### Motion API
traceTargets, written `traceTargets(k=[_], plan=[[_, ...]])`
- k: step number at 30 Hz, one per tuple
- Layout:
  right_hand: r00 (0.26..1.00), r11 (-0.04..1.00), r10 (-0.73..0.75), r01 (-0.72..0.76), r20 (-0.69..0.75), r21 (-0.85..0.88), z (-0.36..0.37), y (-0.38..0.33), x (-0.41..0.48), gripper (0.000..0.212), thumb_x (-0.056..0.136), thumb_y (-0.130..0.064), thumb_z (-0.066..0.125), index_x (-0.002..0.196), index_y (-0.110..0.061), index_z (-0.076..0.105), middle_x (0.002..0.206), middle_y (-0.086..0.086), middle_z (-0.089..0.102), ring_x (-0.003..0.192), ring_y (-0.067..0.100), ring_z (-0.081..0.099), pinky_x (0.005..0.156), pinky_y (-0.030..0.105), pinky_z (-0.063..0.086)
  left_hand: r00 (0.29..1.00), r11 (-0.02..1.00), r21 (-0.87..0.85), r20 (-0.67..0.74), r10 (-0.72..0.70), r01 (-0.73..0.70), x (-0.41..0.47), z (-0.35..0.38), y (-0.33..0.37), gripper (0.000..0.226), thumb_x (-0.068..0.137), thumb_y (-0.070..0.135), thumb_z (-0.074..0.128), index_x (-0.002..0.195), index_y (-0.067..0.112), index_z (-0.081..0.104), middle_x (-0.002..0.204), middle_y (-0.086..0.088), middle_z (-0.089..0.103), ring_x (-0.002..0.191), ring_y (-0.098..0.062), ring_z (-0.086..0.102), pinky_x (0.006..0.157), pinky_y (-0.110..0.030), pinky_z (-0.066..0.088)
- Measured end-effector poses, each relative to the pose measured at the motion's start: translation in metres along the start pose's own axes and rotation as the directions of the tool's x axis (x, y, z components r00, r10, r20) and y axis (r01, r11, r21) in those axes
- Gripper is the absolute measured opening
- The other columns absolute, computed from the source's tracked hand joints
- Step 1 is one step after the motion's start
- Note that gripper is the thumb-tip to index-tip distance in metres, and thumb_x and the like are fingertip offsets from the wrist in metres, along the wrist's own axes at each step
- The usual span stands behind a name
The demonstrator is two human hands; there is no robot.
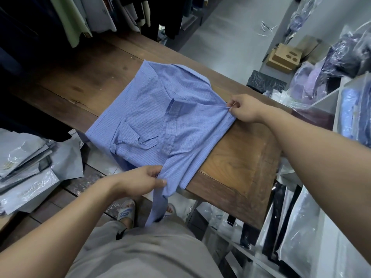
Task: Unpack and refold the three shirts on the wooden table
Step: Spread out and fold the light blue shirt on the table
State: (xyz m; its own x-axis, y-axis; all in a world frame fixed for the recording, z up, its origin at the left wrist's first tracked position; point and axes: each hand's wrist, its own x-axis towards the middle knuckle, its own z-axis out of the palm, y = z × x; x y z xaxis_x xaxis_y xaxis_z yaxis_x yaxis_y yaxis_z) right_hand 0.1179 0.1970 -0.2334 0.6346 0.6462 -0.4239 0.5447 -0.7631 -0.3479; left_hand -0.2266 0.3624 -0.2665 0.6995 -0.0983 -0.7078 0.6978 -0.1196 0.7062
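A blue fine-checked shirt (152, 113) lies partly folded across the wooden table (236, 157), its collar toward the far side and a sleeve cuff folded over its middle. My left hand (140, 181) grips the shirt's near edge at the table's front, where a strip of fabric hangs down past the edge. My right hand (245, 108) pinches the shirt's right edge between thumb and fingers. Only this one shirt is on the table.
Grey plastic mailer bags (30, 167) are piled on the floor at left. Dark garments (80, 17) hang behind the table. Shelves at right (329, 101) hold bagged clothes, and a cardboard box (285, 57) sits beyond. My sandalled foot (126, 213) stands under the table edge.
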Motion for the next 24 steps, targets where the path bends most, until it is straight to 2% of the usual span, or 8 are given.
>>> traceTargets(k=[3, 7, 10, 13, 16, 20, 22, 24], plan=[[1.000, 0.999, -0.019, 0.019, -0.009, -0.028, 0.002, 0.003, -0.002, 0.013, 0.099, -0.017, 0.044, 0.107, -0.023, 0.054, 0.099, 0.003, 0.062, 0.095, 0.027, 0.056, 0.079, 0.034, 0.042, 0.998, 1.000, -0.025, -0.063, -0.014, 0.013, 0.002, 0.000, 0.001, 0.019, 0.093, 0.017, 0.052, 0.104, 0.004, 0.060, 0.100, 0.002, 0.065, 0.090, -0.012, 0.057, 0.077, -0.026, 0.043], [1.000, 1.000, -0.008, 0.008, -0.019, -0.007, 0.004, 0.000, -0.004, 0.014, 0.103, -0.020, 0.035, 0.110, -0.021, 0.047, 0.100, 0.007, 0.060, 0.097, 0.031, 0.054, 0.084, 0.039, 0.043, 0.992, 0.993, -0.115, -0.128, 0.020, -0.035, 0.001, 0.009, 0.009, 0.018, 0.067, 0.029, 0.057, 0.074, 0.017, 0.045, 0.081, 0.000, 0.042, 0.077, -0.020, 0.033, 0.073, -0.035, 0.035], [0.999, 1.000, -0.005, 0.003, -0.050, -0.027, 0.004, -0.002, -0.006, 0.016, 0.105, -0.022, 0.033, 0.114, -0.018, 0.045, 0.101, 0.010, 0.060, 0.095, 0.032, 0.054, 0.078, 0.037, 0.040, 0.988, 0.984, -0.176, -0.153, 0.010, -0.037, 0.002, 0.016, 0.012, 0.024, 0.053, 0.036, 0.060, 0.057, 0.027, 0.038, 0.070, 0.003, 0.035, 0.070, -0.018, 0.030, 0.066, -0.035, 0.028], [0.997, 0.998, -0.013, 0.008, -0.078, -0.055, 0.005, -0.003, -0.006, 0.017, 0.107, -0.027, 0.032, 0.116, -0.017, 0.043, 0.103, 0.014, 0.061, 0.093, 0.034, 0.054, 0.076, 0.038, 0.040, 0.991, 0.981, -0.191, -0.137, 0.007, -0.033, 0.004, 0.019, 0.014, 0.022, 0.052, 0.037, 0.060, 0.051, 0.030, 0.039, 0.063, 0.010, 0.036, 0.065, -0.012, 0.029, 0.062, -0.031, 0.027], [0.992, 0.998, -0.021, 0.013, -0.125, -0.066, 0.006, -0.004, -0.008, 0.018, 0.108, -0.031, 0.032, 0.116, -0.019, 0.044, 0.108, 0.014, 0.062, 0.093, 0.035, 0.054, 0.078, 0.041, 0.043, 0.986, 0.972, -0.228, -0.167, 0.028, -0.066, 0.008, 0.015, 0.008, 0.016, 0.057, 0.036, 0.061, 0.063, 0.024, 0.052, 0.073, 0.002, 0.047, 0.076, -0.020, 0.039, 0.074, -0.037, 0.034], [0.974, 0.996, -0.044, 0.025, -0.224, -0.084, 0.008, -0.007, -0.009, 0.014, 0.107, -0.035, 0.037, 0.107, -0.023, 0.043, 0.111, 0.013, 0.063, 0.099, 0.036, 0.056, 0.078, 0.042, 0.042, 0.993, 0.930, -0.366, -0.119, -0.003, -0.041, 0.008, 0.011, 0.000, 0.060, 0.061, 0.032, 0.063, 0.115, 0.007, 0.061, 0.107, -0.010, 0.063, 0.098, -0.025, 0.057, 0.084, -0.043, 0.044], [0.974, 0.996, -0.036, 0.016, -0.224, -0.090, 0.009, -0.008, -0.008, 0.013, 0.106, -0.037, 0.038, 0.104, -0.025, 0.042, 0.111, 0.013, 0.063, 0.099, 0.037, 0.057, 0.079, 0.044, 0.044, 0.996, 0.954, -0.298, -0.087, 0.006, -0.032, 0.006, 0.014, -0.002, 0.050, 0.074, 0.025, 0.060, 0.121, 0.009, 0.058, 0.104, -0.003, 0.066, 0.094, -0.016, 0.060, 0.080, -0.035, 0.048], [0.976, 0.995, -0.025, 0.004, -0.218, -0.096, 0.009, -0.008, -0.007, 0.014, 0.105, -0.038, 0.040, 0.105, -0.025, 0.044, 0.111, 0.013, 0.064, 0.099, 0.037, 0.057, 0.081, 0.045, 0.047, 0.991, 0.987, -0.150, -0.127, 0.042, -0.061, 0.005, 0.015, -0.007, 0.028, 0.083, 0.014, 0.057, 0.110, 0.010, 0.060, 0.095, 0.000, 0.067, 0.083, -0.010, 0.062, 0.072, -0.027, 0.050]])
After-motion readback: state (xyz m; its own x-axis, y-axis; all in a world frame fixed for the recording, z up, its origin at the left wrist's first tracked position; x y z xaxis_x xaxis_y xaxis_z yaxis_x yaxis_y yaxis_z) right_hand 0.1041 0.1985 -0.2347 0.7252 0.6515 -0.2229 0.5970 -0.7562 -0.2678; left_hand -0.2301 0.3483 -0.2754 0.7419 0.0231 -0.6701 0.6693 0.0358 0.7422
